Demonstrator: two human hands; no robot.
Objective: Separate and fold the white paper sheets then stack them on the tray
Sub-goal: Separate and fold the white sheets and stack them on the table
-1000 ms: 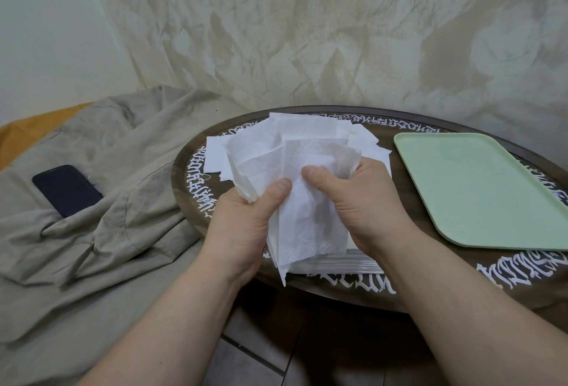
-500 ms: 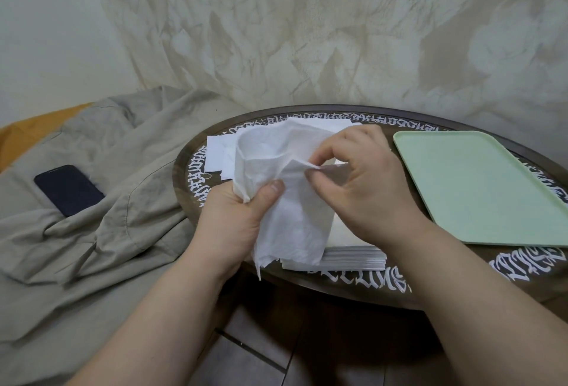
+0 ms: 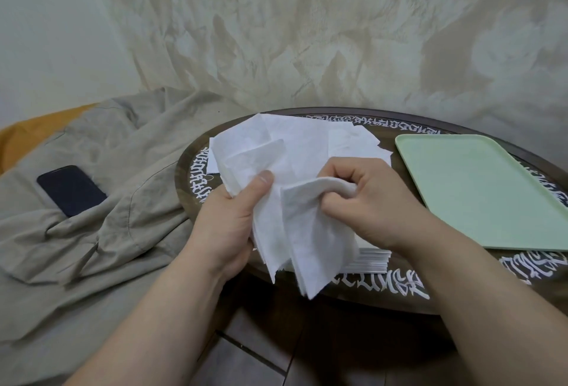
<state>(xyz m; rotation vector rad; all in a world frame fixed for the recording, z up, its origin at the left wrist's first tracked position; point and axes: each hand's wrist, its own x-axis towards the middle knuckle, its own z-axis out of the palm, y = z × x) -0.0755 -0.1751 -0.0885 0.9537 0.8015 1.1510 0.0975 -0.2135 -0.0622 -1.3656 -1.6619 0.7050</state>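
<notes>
Both hands hold a soft white paper sheet [image 3: 295, 232] above the near edge of the round dark table [image 3: 399, 293]. My left hand [image 3: 229, 225] grips its left part, thumb on top. My right hand [image 3: 365, 201] has its fingers curled round a folded-over edge of the same sheet. Under the hands lies a flat stack of white sheets [image 3: 368, 258], and more loose sheets [image 3: 344, 139] spread behind it. The pale green tray [image 3: 479, 188] sits to the right of my right hand with nothing on it.
A beige cloth [image 3: 101, 232] lies crumpled left of the table, with a dark phone [image 3: 72, 190] on it. The table rim carries white ornamental lettering [image 3: 393, 284]. A mottled wall rises close behind. Dark floor tiles show below the table edge.
My right hand has pulled a layer of the sheet down and to the right, folding its edge over. The sheet has spread wider between the hands. My left hand keeps its grip.
</notes>
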